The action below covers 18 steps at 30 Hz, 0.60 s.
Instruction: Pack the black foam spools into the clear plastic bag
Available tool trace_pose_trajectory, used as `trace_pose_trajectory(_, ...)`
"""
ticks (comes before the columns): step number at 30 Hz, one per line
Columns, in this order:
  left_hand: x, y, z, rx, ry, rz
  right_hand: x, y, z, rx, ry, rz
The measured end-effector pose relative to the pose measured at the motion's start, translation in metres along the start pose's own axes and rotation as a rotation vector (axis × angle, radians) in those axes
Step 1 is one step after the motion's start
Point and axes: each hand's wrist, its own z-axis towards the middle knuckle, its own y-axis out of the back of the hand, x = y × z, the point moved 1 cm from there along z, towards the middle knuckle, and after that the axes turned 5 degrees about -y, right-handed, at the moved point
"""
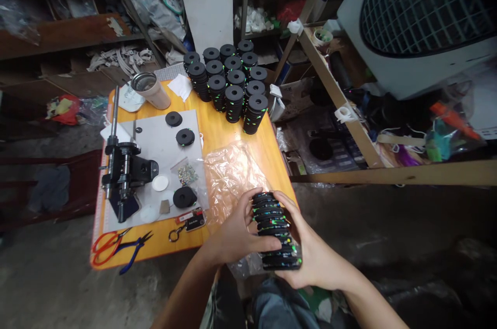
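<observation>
A stack of black foam discs (pixel 272 223), with small coloured beads or pins showing along its side, is held between both my hands near the table's front right edge. My left hand (pixel 243 230) wraps its left side, the thumb lying across the front. On the right side and underneath, my right hand (pixel 310 246) closes round it. Beneath the hands, a clear plastic bag (pixel 233 173) lies spread on the table. Several similar stacks of black discs (pixel 234 103) stand upright at the table's far right. Loose black discs (pixel 185 137) lie on a grey mat (pixel 159 134).
On the left stands a black metal device (pixel 126 163) with a rod. Red-handled scissors (pixel 106 243) and blue pliers (pixel 134 251) lie at the front left. A tumbler (pixel 155 91), a bag of beads (pixel 186 173) and a key ring (pixel 174 235) share the table. A wooden frame (pixel 341 96) stands right.
</observation>
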Motion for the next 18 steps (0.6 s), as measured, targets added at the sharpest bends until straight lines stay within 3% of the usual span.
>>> trace_pose_trajectory(2, 0.012, -0.002, -0.002, -0.084, -0.041, 0.010, -0.010, -0.001, -0.002, 0.007, -0.013, 0.085)
trace_pose_trajectory(6, 0.069, -0.017, -0.024, -0.508, -0.149, 0.211, -0.046, -0.004, -0.012, -0.057, -0.164, 0.535)
trace_pose_trajectory(9, 0.136, -0.036, -0.048, -0.640, -0.095, 0.577, -0.077, -0.003, -0.024, -0.187, -0.267, 0.833)
trace_pose_trajectory(11, 0.178, -0.041, -0.059, -0.654, -0.033, 0.818, -0.092, 0.000, -0.037, -0.258, -0.286, 0.913)
trace_pose_trajectory(13, 0.207, -0.037, -0.063, -0.676, -0.004, 0.964, -0.100, 0.006, -0.055, -0.282, -0.298, 0.920)
trace_pose_trajectory(15, 0.216, -0.026, -0.061, -0.750, -0.001, 1.007, -0.103, 0.012, -0.080, -0.228, -0.319, 0.867)
trace_pose_trajectory(18, 0.195, -0.012, -0.054, -0.756, -0.042, 0.909, -0.104, 0.015, -0.117, -0.043, -0.290, 0.563)
